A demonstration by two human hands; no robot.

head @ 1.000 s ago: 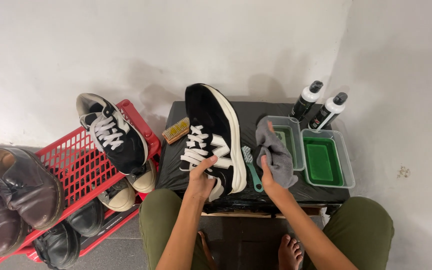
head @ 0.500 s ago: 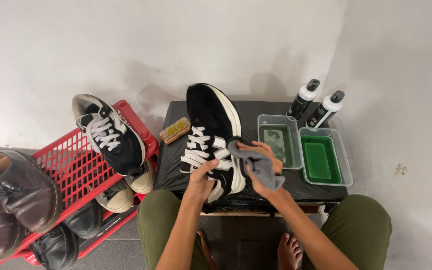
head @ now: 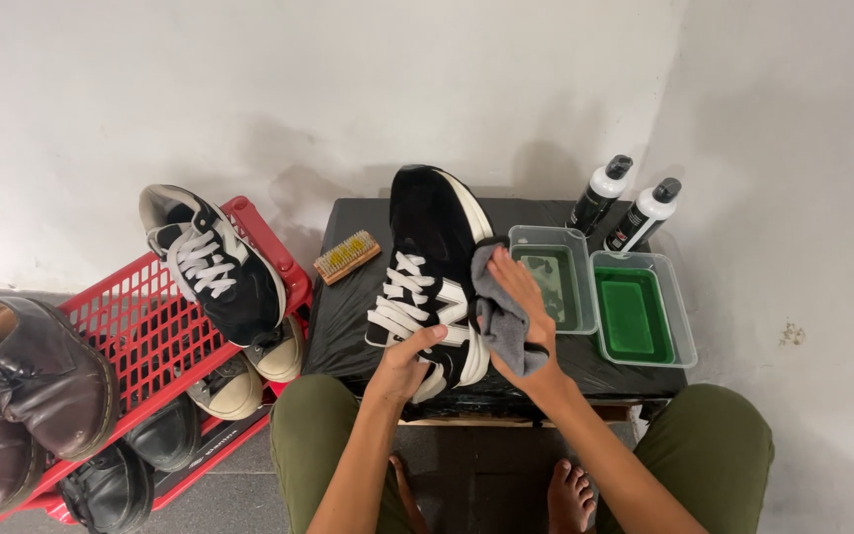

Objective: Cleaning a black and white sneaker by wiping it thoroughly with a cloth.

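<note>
Now left hand (head: 402, 366) grips sneaker (head: 434, 267) — right hand (head: 524, 321) presses cloth (head: 502, 321) against it.

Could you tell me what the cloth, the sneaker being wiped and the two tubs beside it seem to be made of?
The grey cloth looks like soft microfibre: matte and limply folded in the right hand. The black sneaker seems to be suede or fabric, non-glossy, with a smooth off-white rubbery sole and flat white woven laces. The near tub and far tub appear to be clear, glossy plastic with see-through walls and green contents.

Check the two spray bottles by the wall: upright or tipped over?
Upright. Both spray bottles stand on their bases behind the clear tubs, black caps on top, apart from both hands.
</note>
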